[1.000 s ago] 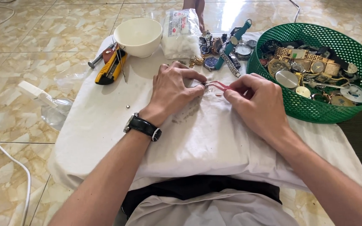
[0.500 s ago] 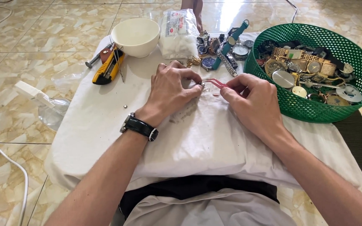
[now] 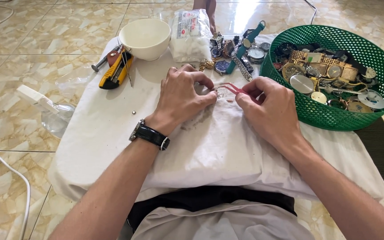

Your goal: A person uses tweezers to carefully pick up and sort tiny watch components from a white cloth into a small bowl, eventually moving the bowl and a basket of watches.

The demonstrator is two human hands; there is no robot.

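Hands meet at the middle of a white cloth (image 3: 112, 129) spread over a low table. The left hand (image 3: 181, 95), wearing a black wristwatch (image 3: 150, 134), pinches a small metal watch part (image 3: 215, 91) between thumb and forefinger. The right hand (image 3: 270, 106) grips red tweezers (image 3: 233, 89), fingers clamped on them, tips touching that part. Nearby sit a green basket (image 3: 378, 62) of watch pieces, a white bowl (image 3: 145, 38), a bag of cotton (image 3: 190, 35) and a yellow utility knife (image 3: 116, 71).

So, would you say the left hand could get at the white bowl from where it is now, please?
Probably yes. The left hand is on the white cloth, pinching a small part, and the white bowl stands just beyond it with only bare cloth between; the yellow knife lies off to the side.
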